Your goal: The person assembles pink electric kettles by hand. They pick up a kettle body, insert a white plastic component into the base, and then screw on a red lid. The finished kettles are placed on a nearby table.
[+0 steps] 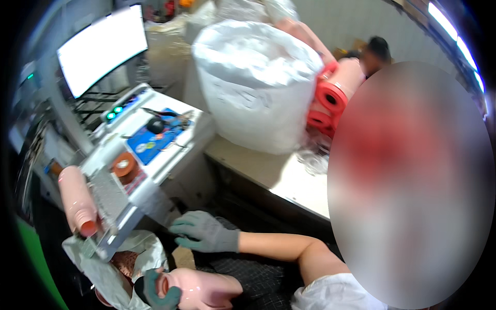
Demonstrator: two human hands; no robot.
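Observation:
A glossy pink plastic bottle (204,289) lies on its side at the lower edge, its open mouth toward the left. My left hand (161,295), in a grey-green glove, is closed around the bottle's neck end. Above it, my right hand (204,232), in the same kind of glove, reaches left with fingers spread and nothing visible in it. Another pink bottle (77,199) rests at the left on the edge of a white machine (178,147), mouth toward me. Just below that machine hangs an open pale bag (150,250) with copper-coloured bits inside.
A brown spool (125,168) and a blue mat (150,147) with tools lie on the machine, near a bright screen (103,49). A big white sack (253,103) stands on the bench (258,168), beside red-and-pink cylinders (330,98). Another person (377,51) is behind. Blur covers the right side.

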